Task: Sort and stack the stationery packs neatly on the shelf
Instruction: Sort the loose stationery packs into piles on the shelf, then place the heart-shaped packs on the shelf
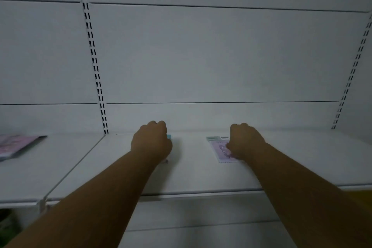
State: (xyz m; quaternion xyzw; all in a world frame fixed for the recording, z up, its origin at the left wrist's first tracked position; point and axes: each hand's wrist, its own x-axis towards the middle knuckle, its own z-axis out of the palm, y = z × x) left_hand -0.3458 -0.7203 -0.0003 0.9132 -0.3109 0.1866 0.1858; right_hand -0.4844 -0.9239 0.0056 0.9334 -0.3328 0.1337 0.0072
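Left hand (151,140) curled over a mostly hidden pack (169,137) (grip unclear), right hand (244,140) curled on a lilac pack (220,148), white shelf (197,175) beneath both

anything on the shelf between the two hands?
No. In the head view the shelf is bare between the left hand and the right hand.

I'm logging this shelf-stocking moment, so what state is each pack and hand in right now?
left hand: curled, resting on a mostly hidden pack with a blue corner; grip unclear
right hand: curled, resting on the purple pack
purple pack: flat on the white shelf, partly covered
pink pack: flat on the neighbouring shelf section, untouched
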